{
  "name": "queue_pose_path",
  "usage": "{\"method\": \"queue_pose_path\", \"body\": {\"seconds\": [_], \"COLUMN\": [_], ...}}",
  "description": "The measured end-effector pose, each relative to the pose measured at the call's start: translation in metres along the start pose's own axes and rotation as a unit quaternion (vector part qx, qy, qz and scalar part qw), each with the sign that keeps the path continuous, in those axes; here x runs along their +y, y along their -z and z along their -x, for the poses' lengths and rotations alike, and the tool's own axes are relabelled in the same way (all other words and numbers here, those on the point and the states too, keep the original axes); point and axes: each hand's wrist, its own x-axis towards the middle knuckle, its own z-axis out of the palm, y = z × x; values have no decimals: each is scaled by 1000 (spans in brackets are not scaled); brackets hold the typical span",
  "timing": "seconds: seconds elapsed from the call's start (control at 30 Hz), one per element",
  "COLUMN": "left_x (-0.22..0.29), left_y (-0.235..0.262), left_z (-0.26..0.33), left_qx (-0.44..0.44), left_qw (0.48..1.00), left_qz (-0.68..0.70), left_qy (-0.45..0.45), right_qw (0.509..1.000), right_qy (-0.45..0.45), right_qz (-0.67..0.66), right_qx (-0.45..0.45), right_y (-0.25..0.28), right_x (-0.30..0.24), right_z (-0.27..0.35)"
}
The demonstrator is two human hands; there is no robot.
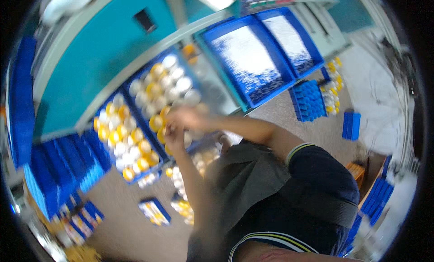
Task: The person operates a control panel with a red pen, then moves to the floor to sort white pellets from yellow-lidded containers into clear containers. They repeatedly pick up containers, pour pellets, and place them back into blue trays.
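Note:
My left hand (175,136) and my right hand (186,118) meet over a blue tray (131,97) of round white and yellow cap-like pieces (156,89). Both hands are blurred, with fingers bent inward and close together. Whatever they pinch is too small or too smeared to make out. Yellow-rimmed pieces (156,122) lie just left of my fingers. To the left stands a second blue tray (151,168), holding similar white and yellow pieces (121,149).
Two blue bins (296,58) of small white parts stand at the upper right. Stacked blue trays (58,167) are at the left. On the floor are a small tray (154,211) of pieces, a crate of blue parts (309,99) and a blue box (351,125).

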Motion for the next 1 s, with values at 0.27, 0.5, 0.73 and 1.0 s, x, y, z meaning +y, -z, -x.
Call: {"method": "queue_pose_path", "body": {"seconds": [0.27,0.5,0.73,1.0], "left_x": [-8,-30,-39,-42], "left_y": [1,11,-5,-15], "left_z": [38,57,58,30], "left_qx": [115,183,201,277], "left_qw": [988,977,972,945], "left_qz": [55,37,11,-29], "left_qy": [-88,-107,-119,-169], "right_qw": [926,835,841,940], "right_qy": [76,41,40,38], "right_qz": [369,547,531,336], "right_qx": [31,-34,-100,-31], "right_y": [21,-23,-15,27], "right_x": [25,44,46,-13], "right_z": [17,19,10,3]}}
